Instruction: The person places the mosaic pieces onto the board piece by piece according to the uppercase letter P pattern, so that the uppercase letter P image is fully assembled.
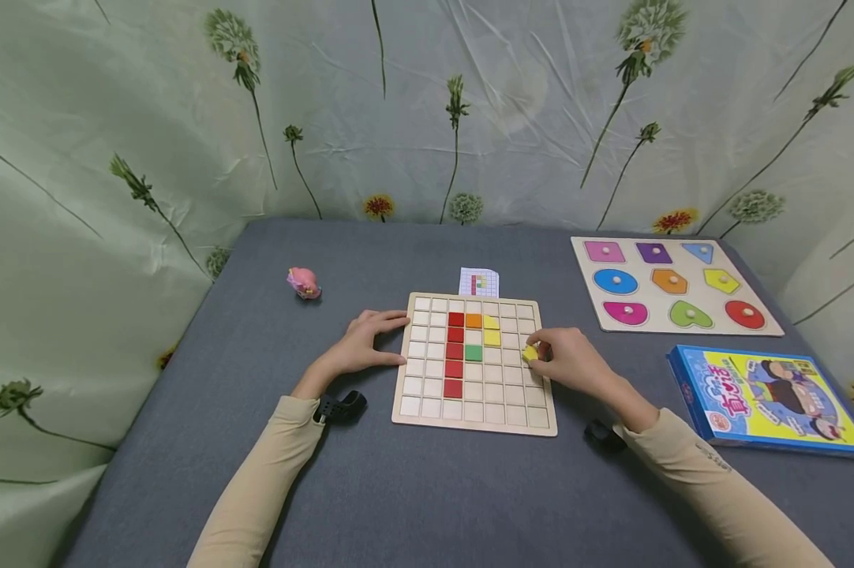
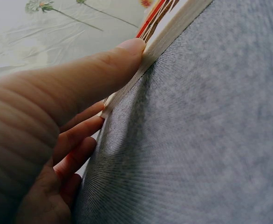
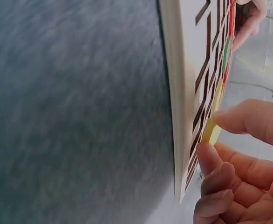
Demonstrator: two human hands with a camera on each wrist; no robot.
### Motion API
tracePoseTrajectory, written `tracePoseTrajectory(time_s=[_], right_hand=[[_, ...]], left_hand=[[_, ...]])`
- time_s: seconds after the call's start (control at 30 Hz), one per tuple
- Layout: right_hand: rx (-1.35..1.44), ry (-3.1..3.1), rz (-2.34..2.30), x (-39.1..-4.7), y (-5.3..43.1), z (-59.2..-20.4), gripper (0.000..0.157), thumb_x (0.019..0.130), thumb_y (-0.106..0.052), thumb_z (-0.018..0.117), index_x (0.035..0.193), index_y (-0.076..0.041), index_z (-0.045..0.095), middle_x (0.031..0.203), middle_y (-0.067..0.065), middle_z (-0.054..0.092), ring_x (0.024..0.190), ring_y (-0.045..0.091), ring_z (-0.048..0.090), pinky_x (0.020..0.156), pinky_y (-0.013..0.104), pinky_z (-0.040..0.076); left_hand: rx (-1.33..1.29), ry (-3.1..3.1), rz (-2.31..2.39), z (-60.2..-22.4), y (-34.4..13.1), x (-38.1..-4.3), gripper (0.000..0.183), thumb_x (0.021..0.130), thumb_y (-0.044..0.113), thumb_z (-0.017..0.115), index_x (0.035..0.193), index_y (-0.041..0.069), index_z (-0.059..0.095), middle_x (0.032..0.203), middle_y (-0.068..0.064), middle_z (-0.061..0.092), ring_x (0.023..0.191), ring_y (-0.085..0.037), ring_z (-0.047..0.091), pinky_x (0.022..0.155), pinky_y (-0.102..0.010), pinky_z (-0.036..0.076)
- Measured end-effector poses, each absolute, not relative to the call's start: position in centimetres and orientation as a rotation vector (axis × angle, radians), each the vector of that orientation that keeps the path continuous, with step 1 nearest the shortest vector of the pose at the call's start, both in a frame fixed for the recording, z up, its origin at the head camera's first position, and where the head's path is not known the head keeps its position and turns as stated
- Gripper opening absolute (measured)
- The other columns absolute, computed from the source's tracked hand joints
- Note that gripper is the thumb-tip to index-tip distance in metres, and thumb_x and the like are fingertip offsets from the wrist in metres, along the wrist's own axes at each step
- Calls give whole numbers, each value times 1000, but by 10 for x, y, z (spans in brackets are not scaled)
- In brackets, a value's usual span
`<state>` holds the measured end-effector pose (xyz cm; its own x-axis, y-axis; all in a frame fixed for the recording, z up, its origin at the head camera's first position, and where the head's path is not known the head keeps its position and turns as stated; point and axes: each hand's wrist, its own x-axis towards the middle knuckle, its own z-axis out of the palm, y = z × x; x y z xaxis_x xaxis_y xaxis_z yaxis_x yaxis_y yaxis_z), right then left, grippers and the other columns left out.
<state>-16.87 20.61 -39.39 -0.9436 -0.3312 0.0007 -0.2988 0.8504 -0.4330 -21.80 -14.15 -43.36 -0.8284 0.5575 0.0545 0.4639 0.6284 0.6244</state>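
Note:
In the head view a wooden grid board (image 1: 470, 426) of pale squares lies on the table. Several red tiles (image 1: 453, 368) form a column on it, with an orange tile (image 1: 473, 321), two yellow tiles (image 1: 492, 338) and a green tile (image 1: 473, 353) to their right. My left hand (image 1: 363, 344) rests its fingertips and thumb against the board's left edge, fingers fairly straight. Thumb and fingertips of my right hand (image 1: 572, 359) pinch a small yellow tile (image 3: 211, 131) over the right side of the grid. The fingers partly cover that tile.
A small pattern card (image 1: 479, 281) sits at the board's far edge. Farther left is a pink toy (image 1: 304, 282). A shape puzzle board (image 1: 654, 326) with knobbed pieces occupies the back right, and a blue-and-yellow box (image 1: 775, 402) lies in front of it, near my right forearm.

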Motion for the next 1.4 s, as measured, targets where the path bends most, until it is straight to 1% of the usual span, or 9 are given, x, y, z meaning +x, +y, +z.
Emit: tracePoseTrajectory(time_s=[0.23,0.6,0.73,0.87,0.97,1.17,1.4], right_hand=[[-522,2924,-675,-171,191,-391,28,76,-10,68,101,2,68,68,3,59,58,9,45,52,21,34],[-442,2944,-683,-170,176,-396,25,76,-11,69,98,1,68,66,3,57,59,11,44,56,23,34],[-462,2910,-693,-171,176,-396,28,76,-13,72,99,2,67,69,4,58,63,12,46,59,23,36],[-478,2851,-717,-173,179,-395,29,75,-10,73,100,2,68,74,5,60,68,13,47,61,23,37],[-500,2837,-740,-172,180,-395,26,75,-8,72,99,1,69,74,5,61,68,13,48,60,23,36],[-569,2887,-738,-173,176,-397,19,76,-10,73,92,-1,71,71,3,61,65,11,47,61,22,37],[-698,2950,-716,-177,170,-397,13,76,-8,74,87,-2,72,74,5,67,65,11,51,61,22,39]], left_hand=[[882,2718,966,-434,-141,-218,70,77,29,76,138,8,48,146,-14,43,119,-31,40,97,-53,26],[877,2716,964,-432,-140,-216,69,77,29,76,137,8,49,145,-14,44,119,-31,41,98,-53,26],[873,2717,968,-432,-140,-215,69,77,29,75,137,8,49,145,-14,44,119,-31,40,97,-53,26],[875,2713,974,-432,-139,-215,69,77,29,76,137,8,49,146,-14,44,120,-32,40,98,-54,26],[877,2720,964,-432,-140,-215,69,77,29,75,137,7,49,145,-14,44,120,-31,40,98,-54,26],[879,2718,968,-433,-141,-215,70,77,29,76,138,8,48,146,-13,43,120,-31,40,97,-54,26],[866,2722,963,-435,-140,-215,70,77,30,76,137,8,49,146,-12,43,121,-31,39,97,-53,26]])
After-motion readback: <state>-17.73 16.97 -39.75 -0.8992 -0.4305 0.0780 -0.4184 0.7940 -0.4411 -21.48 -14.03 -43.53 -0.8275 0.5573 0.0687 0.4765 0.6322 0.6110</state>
